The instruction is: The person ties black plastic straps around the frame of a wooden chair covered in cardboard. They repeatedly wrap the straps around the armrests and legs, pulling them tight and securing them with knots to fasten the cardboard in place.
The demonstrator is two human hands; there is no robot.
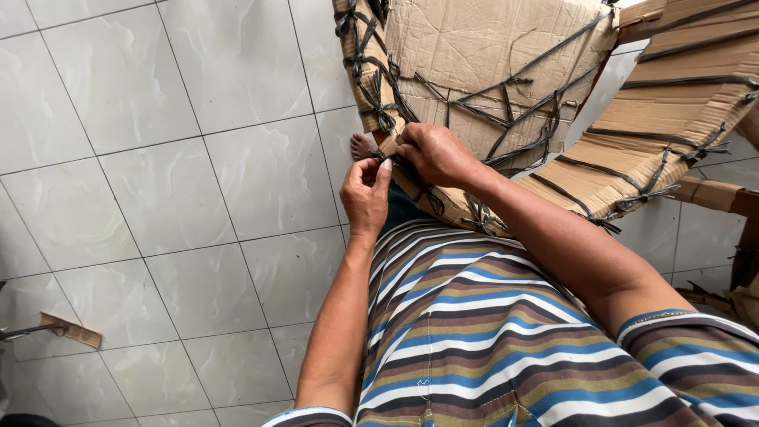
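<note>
A large brown cardboard-wrapped frame [482,55] leans in front of me, bound with black straps [506,111] knotted at several spots. My left hand [365,194] pinches a black strap end at the wrapped frame's lower left edge. My right hand [433,152] grips the same strap just beside it, its fingers closed against the cardboard. Both hands meet at one knot. A second cardboard-wrapped piece [672,119] with more black straps lies to the right.
White marble-patterned floor tiles [174,158] fill the left side. A bare foot [362,146] shows under the cardboard edge. A small cardboard scrap [71,330] lies at the far left, next to a dark object. My striped shirt fills the bottom right.
</note>
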